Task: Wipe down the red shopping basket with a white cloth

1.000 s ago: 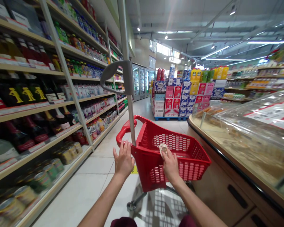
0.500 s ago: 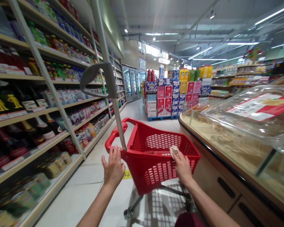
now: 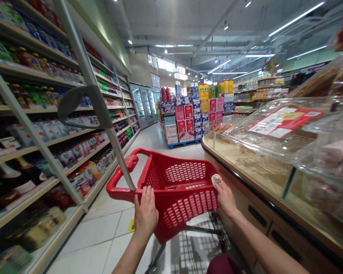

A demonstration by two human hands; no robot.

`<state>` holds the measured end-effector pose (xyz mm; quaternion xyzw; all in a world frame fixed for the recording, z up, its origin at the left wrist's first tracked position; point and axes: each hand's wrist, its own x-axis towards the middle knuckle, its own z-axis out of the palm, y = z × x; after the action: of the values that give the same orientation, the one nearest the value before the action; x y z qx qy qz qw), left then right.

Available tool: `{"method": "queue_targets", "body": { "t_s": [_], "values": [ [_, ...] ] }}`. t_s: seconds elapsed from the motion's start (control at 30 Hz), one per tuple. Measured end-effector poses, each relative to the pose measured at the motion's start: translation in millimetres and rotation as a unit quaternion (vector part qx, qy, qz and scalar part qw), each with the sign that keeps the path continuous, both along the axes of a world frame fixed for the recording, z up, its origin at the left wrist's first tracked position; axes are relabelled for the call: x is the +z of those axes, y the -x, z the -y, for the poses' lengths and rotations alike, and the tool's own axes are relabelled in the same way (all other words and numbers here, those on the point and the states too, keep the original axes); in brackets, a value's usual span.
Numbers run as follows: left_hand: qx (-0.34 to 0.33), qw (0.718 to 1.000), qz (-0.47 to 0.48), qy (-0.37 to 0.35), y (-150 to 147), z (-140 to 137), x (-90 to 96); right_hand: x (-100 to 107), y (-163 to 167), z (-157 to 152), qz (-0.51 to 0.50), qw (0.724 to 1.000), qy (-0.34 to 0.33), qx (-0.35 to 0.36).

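Note:
Before me stands a shopping trolley with a red plastic basket (image 3: 185, 171), honeycomb holes in its sides and a red handle (image 3: 122, 179) on the left. My left hand (image 3: 145, 211) lies with fingers stretched flat against the basket's near rim, beside the foot of a grey pole (image 3: 120, 152). In my right hand (image 3: 225, 196) is a crumpled whitish cloth (image 3: 216, 180), pressed to the rim at the basket's right end. Fingers partly hide the cloth. A grey loop grip (image 3: 85, 106) sits on the pole.
Shelves of bottles and cans (image 3: 57, 142) line the left side. On the right runs a glass-edged counter (image 3: 246, 182) with clear plastic food packs (image 3: 286, 125). Stacked drink cartons (image 3: 185, 121) stand on a blue pallet ahead, with glass-door fridges (image 3: 144, 102) behind.
My right hand has slid the cloth along the rim to the basket's right end. My left hand has shifted right along the near rim, away from the handle. The view has swung right.

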<state>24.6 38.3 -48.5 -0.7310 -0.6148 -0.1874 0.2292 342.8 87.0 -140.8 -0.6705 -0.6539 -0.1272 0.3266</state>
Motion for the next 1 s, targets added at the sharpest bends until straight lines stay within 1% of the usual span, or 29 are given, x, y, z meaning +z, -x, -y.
{"method": "queue_targets", "body": {
  "t_s": [0.1, 0.13, 0.17, 0.27, 0.3, 0.37, 0.43, 0.47, 0.5, 0.53, 0.63, 0.67, 0.7, 0.77, 0.83, 0.87, 0.9, 1.0],
  "values": [
    [0.019, 1.0, -0.004, 0.004, 0.4, -1.5, -6.9, 0.8, -2.2, 3.8, 0.014, 0.995, -0.007, 0.099],
    [0.018, 1.0, -0.009, 0.006, 1.1, -1.9, -9.1, 0.8, -5.0, 4.8, 0.01, 0.994, -0.006, 0.109],
    [0.016, 1.0, -0.014, 0.01, 1.8, -2.1, -10.8, 0.6, -9.0, 5.2, 0.0, 0.995, -0.003, 0.096],
    [0.025, 0.999, -0.02, 0.021, 3.0, -1.9, -12.3, -1.9, -16.5, 2.6, -0.042, 0.999, 0.002, 0.017],
    [0.03, 0.999, -0.02, 0.023, 3.1, -1.7, -11.9, -2.9, -14.1, 1.1, -0.047, 0.999, 0.002, 0.011],
    [0.037, 0.999, -0.022, 0.025, 3.3, -0.9, -10.6, -3.7, -2.9, -1.1, -0.039, 0.998, -0.001, 0.052],
    [0.036, 0.999, -0.027, 0.026, 4.4, 0.0, -9.7, -2.4, 7.2, -2.1, -0.017, 0.992, 0.002, 0.122],
    [0.034, 0.999, -0.029, 0.028, 5.2, 0.5, -9.5, -1.0, 8.1, -2.5, -0.008, 0.99, 0.008, 0.143],
    [0.032, 0.999, -0.031, 0.031, 6.0, 0.9, -9.6, 0.5, 5.5, -3.0, -0.005, 0.989, 0.016, 0.144],
    [0.028, 0.998, -0.032, 0.035, 6.6, 1.4, -10.0, 2.0, 0.1, -3.7, -0.008, 0.992, 0.024, 0.124],
    [0.027, 0.998, -0.029, 0.04, 5.8, 2.2, -12.0, 4.9, -15.0, -5.5, -0.039, 0.998, 0.042, 0.019],
    [0.031, 0.998, -0.026, 0.038, 4.8, 2.3, -12.4, 5.6, -13.8, -5.1, -0.043, 0.998, 0.042, 0.006],
    [0.035, 0.998, -0.022, 0.037, 3.7, 2.4, -12.5, 6.2, -8.3, -4.1, -0.04, 0.998, 0.039, 0.012],
    [0.042, 0.998, -0.017, 0.038, 2.4, 2.9, -11.3, 7.9, 10.9, -0.6, -0.016, 0.996, 0.023, 0.084],
    [0.04, 0.998, -0.018, 0.049, 2.6, 3.7, -8.8, 10.3, 26.6, 2.4, 0.009, 0.986, 0.012, 0.165],
    [0.037, 0.998, -0.02, 0.055, 3.0, 4.3, -7.5, 11.5, 28.5, 2.9, 0.013, 0.984, 0.013, 0.178],
    [0.034, 0.997, -0.022, 0.061, 3.4, 4.9, -6.4, 12.2, 25.8, 2.7, 0.01, 0.986, 0.018, 0.167],
    [0.034, 0.997, -0.019, 0.066, 2.0, 6.3, -5.0, 10.6, 2.7, -0.1, -0.014, 0.998, 0.041, 0.044]
  ]
}}
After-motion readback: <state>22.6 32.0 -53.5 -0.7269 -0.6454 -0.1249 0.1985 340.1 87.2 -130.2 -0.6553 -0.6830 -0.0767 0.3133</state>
